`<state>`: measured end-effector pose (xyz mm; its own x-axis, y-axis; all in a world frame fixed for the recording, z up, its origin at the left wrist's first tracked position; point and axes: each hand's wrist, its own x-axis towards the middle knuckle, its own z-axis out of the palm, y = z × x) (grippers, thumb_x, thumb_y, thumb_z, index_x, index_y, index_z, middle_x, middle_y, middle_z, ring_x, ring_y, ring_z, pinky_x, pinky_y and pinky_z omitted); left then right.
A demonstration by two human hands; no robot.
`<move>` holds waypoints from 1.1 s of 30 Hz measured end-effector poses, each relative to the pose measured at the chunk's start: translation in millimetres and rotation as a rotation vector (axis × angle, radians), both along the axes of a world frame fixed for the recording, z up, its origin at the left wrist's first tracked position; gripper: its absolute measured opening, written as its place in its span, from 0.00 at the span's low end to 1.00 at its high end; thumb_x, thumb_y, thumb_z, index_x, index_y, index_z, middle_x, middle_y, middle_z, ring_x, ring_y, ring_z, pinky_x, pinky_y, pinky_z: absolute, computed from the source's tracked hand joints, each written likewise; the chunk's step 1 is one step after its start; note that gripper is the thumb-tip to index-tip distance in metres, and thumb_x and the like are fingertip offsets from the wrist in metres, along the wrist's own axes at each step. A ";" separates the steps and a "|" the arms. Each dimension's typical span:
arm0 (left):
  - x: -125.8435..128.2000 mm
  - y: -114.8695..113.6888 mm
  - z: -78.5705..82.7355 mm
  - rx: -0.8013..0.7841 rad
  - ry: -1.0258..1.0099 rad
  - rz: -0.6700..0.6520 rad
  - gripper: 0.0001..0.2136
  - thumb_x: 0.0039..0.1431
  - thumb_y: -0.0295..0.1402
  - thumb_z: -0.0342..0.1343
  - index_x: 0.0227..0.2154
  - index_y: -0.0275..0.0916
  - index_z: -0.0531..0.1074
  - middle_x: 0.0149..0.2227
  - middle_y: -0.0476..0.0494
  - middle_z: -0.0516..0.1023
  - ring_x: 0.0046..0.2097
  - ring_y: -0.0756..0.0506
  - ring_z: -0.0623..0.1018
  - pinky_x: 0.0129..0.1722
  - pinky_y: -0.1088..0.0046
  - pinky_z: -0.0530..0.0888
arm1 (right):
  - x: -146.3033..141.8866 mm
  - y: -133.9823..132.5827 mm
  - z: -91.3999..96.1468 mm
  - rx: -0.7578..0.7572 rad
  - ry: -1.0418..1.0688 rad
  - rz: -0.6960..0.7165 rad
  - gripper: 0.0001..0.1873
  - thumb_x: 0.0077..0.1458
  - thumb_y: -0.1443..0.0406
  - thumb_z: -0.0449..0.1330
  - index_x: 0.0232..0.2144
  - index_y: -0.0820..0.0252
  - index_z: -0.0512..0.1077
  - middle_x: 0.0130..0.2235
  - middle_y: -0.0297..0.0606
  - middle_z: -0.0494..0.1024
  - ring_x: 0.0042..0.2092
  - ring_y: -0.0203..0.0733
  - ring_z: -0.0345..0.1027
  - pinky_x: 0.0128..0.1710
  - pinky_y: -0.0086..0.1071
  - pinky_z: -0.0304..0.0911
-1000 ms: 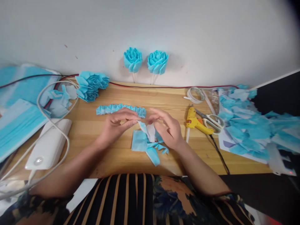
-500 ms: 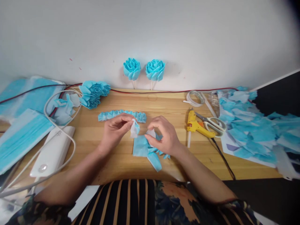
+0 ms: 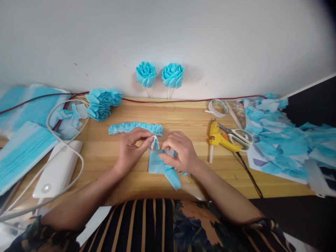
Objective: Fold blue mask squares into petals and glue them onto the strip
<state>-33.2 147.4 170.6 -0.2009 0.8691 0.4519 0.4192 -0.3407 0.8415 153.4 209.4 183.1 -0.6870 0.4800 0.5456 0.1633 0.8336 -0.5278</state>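
My left hand (image 3: pixel 135 148) pinches a small folded piece of blue and white fabric (image 3: pixel 155 143) between thumb and fingertips. Just to its right, my right hand (image 3: pixel 181 151) is curved with thumb and forefinger apart, and nothing shows gripped between them. Under both hands lie blue fabric pieces (image 3: pixel 156 163) on the table, partly covered by the right hand. One narrow folded strip (image 3: pixel 173 179) sticks out toward me. Behind the left hand stretches a row of folded blue petals (image 3: pixel 135 127).
Two blue fabric roses (image 3: pixel 172 75) on sticks stand by the wall; more roses (image 3: pixel 101 104) lie left. A yellow glue gun (image 3: pixel 219 137), scissors (image 3: pixel 241 139) and tape roll (image 3: pixel 218 108) sit right, beside a heap of blue petals (image 3: pixel 283 143). A white power bank (image 3: pixel 56 171) and cables lie left.
The left hand has moved slightly right with the folded piece, which is turned and less visible. The right hand has come closer to it, narrowing the gap.
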 end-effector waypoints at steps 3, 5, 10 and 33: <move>1.2 -0.1 0.9 0.004 0.025 0.012 0.03 0.59 0.31 0.62 0.31 0.40 0.79 0.31 0.46 0.82 0.34 0.47 0.80 0.35 0.71 0.76 | -1.0 -0.6 -0.2 0.037 -0.034 -0.041 0.11 0.60 0.61 0.59 0.27 0.56 0.66 0.24 0.32 0.68 0.29 0.40 0.61 0.34 0.37 0.58; 1.7 -0.3 1.3 -0.003 0.023 0.012 0.03 0.59 0.31 0.62 0.30 0.40 0.79 0.31 0.46 0.82 0.34 0.47 0.80 0.35 0.70 0.76 | -1.7 -0.8 -1.0 0.061 -0.058 -0.063 0.09 0.60 0.65 0.56 0.26 0.56 0.66 0.24 0.33 0.69 0.29 0.40 0.61 0.34 0.37 0.57; 0.8 -0.3 2.3 -0.036 0.006 0.034 0.05 0.58 0.30 0.62 0.27 0.39 0.77 0.27 0.48 0.80 0.30 0.49 0.77 0.32 0.72 0.73 | -2.1 0.2 -3.7 0.065 -0.070 -0.051 0.11 0.59 0.69 0.54 0.25 0.55 0.65 0.23 0.32 0.67 0.29 0.40 0.60 0.34 0.37 0.57; 2.1 -4.1 -0.3 0.114 0.221 0.025 0.03 0.60 0.28 0.61 0.30 0.39 0.76 0.31 0.44 0.80 0.34 0.48 0.77 0.31 0.72 0.71 | 0.7 4.7 -9.0 -0.194 -0.044 0.087 0.44 0.57 0.54 0.63 0.69 0.51 0.48 0.59 0.48 0.72 0.59 0.54 0.65 0.57 0.53 0.61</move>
